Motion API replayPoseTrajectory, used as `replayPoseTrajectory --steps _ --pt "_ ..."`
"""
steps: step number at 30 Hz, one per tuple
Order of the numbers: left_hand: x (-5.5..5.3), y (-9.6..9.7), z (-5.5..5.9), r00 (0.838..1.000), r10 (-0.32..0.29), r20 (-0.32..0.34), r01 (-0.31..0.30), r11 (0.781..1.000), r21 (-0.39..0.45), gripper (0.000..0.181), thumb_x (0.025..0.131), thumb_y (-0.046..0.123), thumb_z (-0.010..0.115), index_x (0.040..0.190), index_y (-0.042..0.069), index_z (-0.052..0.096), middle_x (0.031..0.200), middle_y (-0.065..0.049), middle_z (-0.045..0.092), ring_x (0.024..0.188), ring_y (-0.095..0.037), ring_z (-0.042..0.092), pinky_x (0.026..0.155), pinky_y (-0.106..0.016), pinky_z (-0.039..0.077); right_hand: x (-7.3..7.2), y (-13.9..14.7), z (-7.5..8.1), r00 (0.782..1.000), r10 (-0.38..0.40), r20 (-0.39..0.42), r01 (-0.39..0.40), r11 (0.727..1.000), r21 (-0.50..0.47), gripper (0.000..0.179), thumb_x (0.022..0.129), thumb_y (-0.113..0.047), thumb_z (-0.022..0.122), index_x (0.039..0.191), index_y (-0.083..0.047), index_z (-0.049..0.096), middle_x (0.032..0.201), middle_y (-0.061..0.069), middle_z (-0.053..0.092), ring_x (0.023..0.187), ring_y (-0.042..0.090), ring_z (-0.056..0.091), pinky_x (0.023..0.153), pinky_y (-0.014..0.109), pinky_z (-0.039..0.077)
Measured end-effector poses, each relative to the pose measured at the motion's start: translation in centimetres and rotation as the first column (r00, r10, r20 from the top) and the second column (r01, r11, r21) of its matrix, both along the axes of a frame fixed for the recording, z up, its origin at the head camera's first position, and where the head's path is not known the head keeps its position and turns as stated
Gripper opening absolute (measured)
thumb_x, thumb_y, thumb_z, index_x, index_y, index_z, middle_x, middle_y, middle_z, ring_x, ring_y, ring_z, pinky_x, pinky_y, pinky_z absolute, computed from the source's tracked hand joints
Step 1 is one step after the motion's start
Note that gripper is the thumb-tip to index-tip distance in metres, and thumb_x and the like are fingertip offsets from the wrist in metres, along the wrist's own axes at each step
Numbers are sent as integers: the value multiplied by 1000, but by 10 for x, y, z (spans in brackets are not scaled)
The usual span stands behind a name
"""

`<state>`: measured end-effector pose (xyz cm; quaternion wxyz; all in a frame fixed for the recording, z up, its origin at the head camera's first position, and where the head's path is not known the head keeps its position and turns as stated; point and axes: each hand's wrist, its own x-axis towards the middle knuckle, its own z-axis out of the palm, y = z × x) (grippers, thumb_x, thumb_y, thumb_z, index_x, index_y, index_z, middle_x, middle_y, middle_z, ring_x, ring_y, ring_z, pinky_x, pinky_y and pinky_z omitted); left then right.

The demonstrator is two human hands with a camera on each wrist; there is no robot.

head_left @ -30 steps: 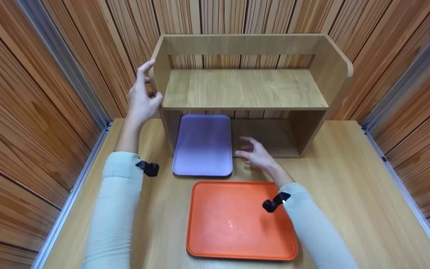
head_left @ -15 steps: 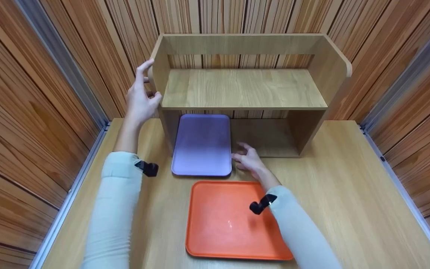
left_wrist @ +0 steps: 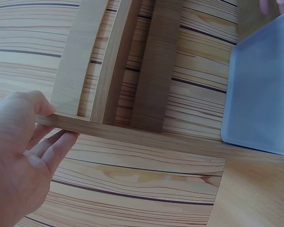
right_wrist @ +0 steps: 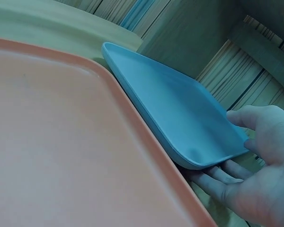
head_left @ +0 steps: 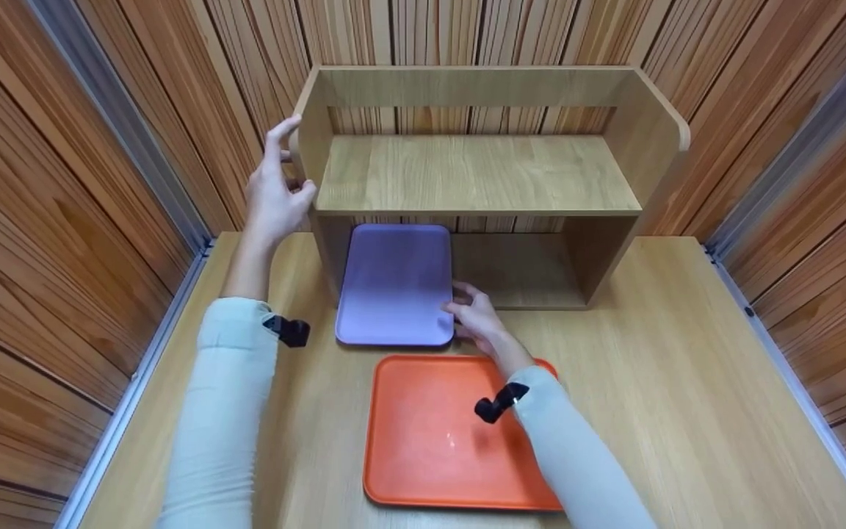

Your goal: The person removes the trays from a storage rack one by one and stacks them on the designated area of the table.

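Note:
A small wooden shelf (head_left: 478,173) stands at the back of the table. My left hand (head_left: 274,192) holds its left side panel (left_wrist: 146,138), thumb on the inner face and fingers on the outer face. A purple tray (head_left: 393,290), bluish in both wrist views, sits partly inside the lower left compartment with its near end jutting out. At the tray's right edge is my right hand (head_left: 478,317). Its thumb overlaps the rim and, in the right wrist view, its fingers (right_wrist: 213,176) reach beneath the tray.
A larger orange tray (head_left: 438,441) lies flat on the wooden table (head_left: 687,411) in front of the shelf, under my right forearm. Wood-panelled walls (head_left: 48,242) enclose the table at the back and both sides.
My right hand has moved left from beside the purple tray to its right edge, taking the rim between thumb and fingers. The left hand keeps its hold on the shelf panel.

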<state>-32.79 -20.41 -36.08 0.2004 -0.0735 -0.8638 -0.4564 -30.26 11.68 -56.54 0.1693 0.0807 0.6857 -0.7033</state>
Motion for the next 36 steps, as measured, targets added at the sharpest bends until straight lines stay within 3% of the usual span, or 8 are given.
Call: replayPoseTrajectory --steps 6,13,21,28,31,36 --pt "0 0 0 1000 -4 -10 4 1000 6 87 102 -7 58 173 36 34 158 -22 60 131 -36 71 99 -49 67 0 -3 -3 999 -46 -15 46 998 -34 71 106 -1 62 173 -6 40 155 27 56 123 27 62 92 39 64" --pt "0 3 1 1000 -6 13 6 1000 18 88 103 -8 59 173 39 33 158 -24 58 129 -39 71 103 -54 67 1 -4 -4 994 -104 22 105 993 -62 74 106 -3 65 174 -10 38 159 26 57 124 26 63 104 44 57" --pt "0 2 0 1000 -20 6 19 999 30 87 103 -8 58 173 37 33 159 -26 56 130 -42 71 105 -58 67 0 -13 2 987 -138 79 152 966 -208 81 105 1 66 177 -4 27 171 26 42 124 24 56 111 42 54" --pt "-1 1 -1 1000 -20 3 20 999 31 87 104 -8 58 173 38 33 160 -26 55 137 -41 67 106 -60 66 2 -20 5 985 -146 96 169 930 -327 76 105 5 64 174 -9 35 139 14 62 105 20 66 83 34 65" --pt "-1 0 -1 1000 -15 -12 15 1000 18 86 103 -8 58 173 36 34 160 -24 57 137 -37 67 101 -52 67 4 -23 7 989 -117 90 141 926 -349 81 106 4 63 177 -16 30 148 15 60 105 23 67 89 42 63" --pt "0 -1 -1 1000 3 -25 -4 1000 -9 86 103 -6 59 173 37 34 156 -22 61 118 -34 74 83 -31 61 10 -29 11 998 -56 37 66 941 -332 96 107 4 61 182 -27 11 179 17 38 119 31 68 116 71 52"
